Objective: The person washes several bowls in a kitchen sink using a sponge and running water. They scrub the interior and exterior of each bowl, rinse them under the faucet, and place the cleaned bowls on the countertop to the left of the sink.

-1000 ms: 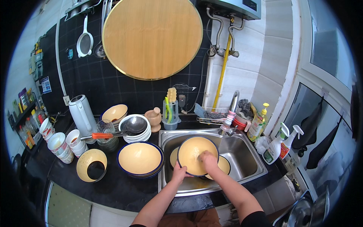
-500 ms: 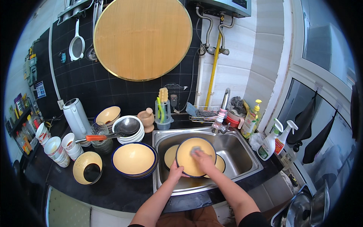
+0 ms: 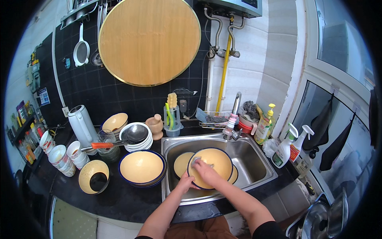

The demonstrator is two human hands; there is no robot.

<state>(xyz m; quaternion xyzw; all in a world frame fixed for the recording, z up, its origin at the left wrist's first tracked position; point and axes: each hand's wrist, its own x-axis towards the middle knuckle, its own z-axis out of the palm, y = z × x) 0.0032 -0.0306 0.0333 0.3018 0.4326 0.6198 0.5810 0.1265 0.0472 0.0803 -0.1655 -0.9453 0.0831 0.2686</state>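
Observation:
A cream enamel bowl (image 3: 219, 162) with a dark blue rim is tilted over the steel sink (image 3: 254, 175). My left hand (image 3: 186, 183) grips its lower left rim, thumb on the inner side. Inside the bowl, my right hand (image 3: 204, 172) presses a small grey scrubber (image 3: 195, 161) against the left part of the inner wall; the fingers partly cover it. Beneath, in the sink, another cream bowl (image 3: 180, 164) shows at the left and the edge of one (image 3: 234, 175) at the right, both partly hidden by the held bowl.
Left of the sink stand stacked cream bowls (image 3: 142, 167), a bowl with dark liquid (image 3: 94, 177), white bowls with a ladle (image 3: 135, 133) on top, paper cups (image 3: 61, 157) and a kettle (image 3: 82, 125). The faucet (image 3: 235, 109) rises behind; spray bottles (image 3: 285, 147) stand right.
The held bowl has shifted slightly right and down. Within it, my right hand and the scrubber have moved from near the middle toward the left wall. My left hand keeps its grip.

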